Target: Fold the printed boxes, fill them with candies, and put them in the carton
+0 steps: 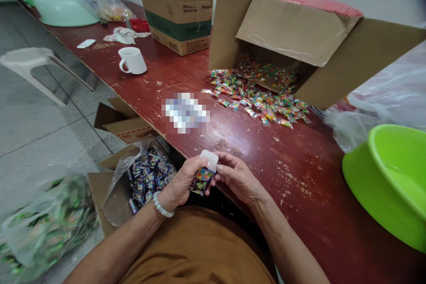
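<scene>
A small dark printed candy box (201, 180) with its white flap up is held above the table's near edge. My left hand (185, 178) is closed around the box's left side, its thumb near the flap. On the other side my right hand (237, 175) has its fingers bent against the box's edge, pinching it near the flap; some fingertips are hidden behind the box. Many small clear-wrapped colourful candies (256, 97) spill from a tipped cardboard box (296, 31) onto the red table (266, 159) ahead of my hands.
Low on my left, an open carton holds a bag of dark candy boxes (149, 173), beside a bag of green packets (49, 222). A white mug (133, 61) and a tall carton (179, 13) stand farther back. At the right sits a green basin (376, 177). A stool (36, 60) stands left.
</scene>
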Tool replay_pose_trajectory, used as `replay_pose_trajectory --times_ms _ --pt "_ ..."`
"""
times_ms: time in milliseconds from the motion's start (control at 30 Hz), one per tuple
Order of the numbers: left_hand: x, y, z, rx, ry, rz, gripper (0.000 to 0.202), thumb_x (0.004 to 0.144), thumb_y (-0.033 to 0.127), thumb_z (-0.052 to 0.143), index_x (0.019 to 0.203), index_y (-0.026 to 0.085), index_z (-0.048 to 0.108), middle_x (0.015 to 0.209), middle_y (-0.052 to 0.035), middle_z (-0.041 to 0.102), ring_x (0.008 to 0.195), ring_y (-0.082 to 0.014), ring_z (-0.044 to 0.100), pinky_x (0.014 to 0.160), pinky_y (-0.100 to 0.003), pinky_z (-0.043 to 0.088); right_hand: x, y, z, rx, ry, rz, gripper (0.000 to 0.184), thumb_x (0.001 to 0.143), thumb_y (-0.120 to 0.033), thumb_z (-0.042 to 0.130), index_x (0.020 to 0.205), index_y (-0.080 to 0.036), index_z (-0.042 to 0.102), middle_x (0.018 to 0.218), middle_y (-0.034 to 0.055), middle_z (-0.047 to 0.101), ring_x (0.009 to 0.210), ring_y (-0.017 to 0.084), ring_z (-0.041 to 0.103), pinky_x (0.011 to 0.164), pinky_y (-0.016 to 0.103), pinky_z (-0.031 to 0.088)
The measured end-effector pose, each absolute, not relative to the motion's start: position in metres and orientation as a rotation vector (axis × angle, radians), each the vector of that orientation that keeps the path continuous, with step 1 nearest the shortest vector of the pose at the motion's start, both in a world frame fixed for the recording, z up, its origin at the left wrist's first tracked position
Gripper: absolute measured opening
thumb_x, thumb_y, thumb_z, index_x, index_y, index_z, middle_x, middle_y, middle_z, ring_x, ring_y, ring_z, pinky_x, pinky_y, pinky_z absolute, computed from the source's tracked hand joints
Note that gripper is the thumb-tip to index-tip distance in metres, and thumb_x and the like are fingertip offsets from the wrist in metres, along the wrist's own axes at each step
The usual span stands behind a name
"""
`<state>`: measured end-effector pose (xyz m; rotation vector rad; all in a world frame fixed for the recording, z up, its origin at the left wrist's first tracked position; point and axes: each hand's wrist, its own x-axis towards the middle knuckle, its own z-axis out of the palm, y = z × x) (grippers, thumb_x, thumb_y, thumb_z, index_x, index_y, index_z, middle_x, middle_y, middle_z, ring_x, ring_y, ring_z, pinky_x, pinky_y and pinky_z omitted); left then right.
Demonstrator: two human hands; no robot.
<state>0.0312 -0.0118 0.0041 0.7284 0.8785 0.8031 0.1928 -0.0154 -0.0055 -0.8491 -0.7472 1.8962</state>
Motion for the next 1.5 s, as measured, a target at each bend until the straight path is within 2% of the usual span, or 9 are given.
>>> replay_pose_trajectory --times_ms 100,233,433,567,733,867,1133,1300,1500 --pt "0.034 -0.014 0.003 0.737 0.876 0.838 0.056 0.079 0.049 0.070 0.120 0.012 0.063 0.068 -0.0031 0.067 0.051 -0.0145 0.059 0.040 -0.023 0.050 0.187 -0.017 -0.009 -0.860 -0.760 1.874 0.038 0.071 -0.033 0.086 0.102 -0.020 0.070 0.082 -0.0012 0.070 0.053 0.008 0.059 0.052 0.020 0.052" --pt "0.034 -0.017 -0.002 0.740 0.864 0.827 0.052 0.086 0.049 0.066 0.123 0.013 0.063 0.066 -0.0021 0.067 0.050 -0.0139 0.060 0.041 -0.021 0.049 0.183 -0.017 -0.012 -0.904 -0.869 1.802 0.031 0.076 -0.038 0.081 0.100 -0.022 0.070 0.078 -0.0006 0.068 0.050 0.011 0.057 0.047 0.025 0.052" --pt "0.030 -0.015 -0.006 0.502 0.705 0.681 0.063 0.095 0.067 0.039 0.115 0.013 0.064 0.068 -0.0065 0.069 0.044 -0.0158 0.062 0.042 -0.025 0.052 0.190 -0.020 -0.013 -1.118 -1.421 1.160 0.016 0.088 -0.037 0.070 0.096 -0.025 0.077 0.094 0.0051 0.072 0.061 0.012 0.064 0.062 0.028 0.055" --pt "0.030 -0.013 -0.006 0.427 0.699 0.680 0.061 0.097 0.064 0.035 0.120 0.015 0.061 0.072 -0.0072 0.071 0.046 -0.0173 0.063 0.041 -0.027 0.052 0.190 -0.025 -0.008 -1.088 -1.320 1.406 0.021 0.090 -0.042 0.067 0.090 -0.022 0.074 0.072 0.0010 0.070 0.054 0.013 0.062 0.053 0.027 0.052" --pt "0.036 -0.016 -0.013 0.559 0.826 0.761 0.063 0.095 0.066 0.041 0.118 0.013 0.066 0.071 -0.0063 0.070 0.043 -0.0137 0.059 0.039 -0.023 0.047 0.181 -0.022 -0.003 -1.078 -1.051 1.598 0.024 0.076 -0.040 0.082 0.083 -0.019 0.071 0.079 0.0013 0.073 0.050 0.011 0.057 0.045 0.026 0.053" --pt "0.036 -0.018 -0.018 0.694 0.902 0.785 0.065 0.092 0.068 0.046 0.114 0.011 0.069 0.068 -0.0056 0.069 0.047 -0.0135 0.058 0.043 -0.023 0.046 0.176 -0.016 0.001 -1.062 -0.956 1.642 0.026 0.070 -0.040 0.085 0.079 -0.018 0.074 0.066 0.0005 0.071 0.045 0.012 0.056 0.041 0.026 0.053" --pt "0.032 -0.018 -0.017 0.594 0.849 0.763 0.063 0.091 0.066 0.051 0.120 0.013 0.068 0.066 -0.0048 0.068 0.049 -0.0144 0.060 0.044 -0.023 0.047 0.184 -0.014 -0.002 -1.119 -1.199 1.516 0.021 0.079 -0.039 0.078 0.078 -0.019 0.073 0.063 -0.0002 0.069 0.048 0.012 0.060 0.046 0.025 0.052" --pt "0.036 -0.018 -0.013 0.585 0.892 0.777 0.051 0.090 0.060 0.057 0.105 0.013 0.071 0.061 -0.0019 0.064 0.048 -0.0136 0.058 0.042 -0.022 0.045 0.188 -0.022 -0.004 -1.068 -1.411 1.351 0.016 0.087 -0.036 0.069 0.083 -0.021 0.072 0.092 0.0040 0.071 0.060 0.013 0.065 0.052 0.026 0.055" --pt "0.037 -0.020 -0.014 0.673 0.967 0.750 0.066 0.089 0.072 0.047 0.105 0.013 0.072 0.061 -0.0030 0.066 0.045 -0.0125 0.056 0.041 -0.021 0.044 0.189 -0.014 -0.015 -1.192 -1.562 1.146 0.010 0.088 -0.030 0.069 0.089 -0.023 0.075 0.082 0.0040 0.069 0.062 0.014 0.062 0.053 0.025 0.052"
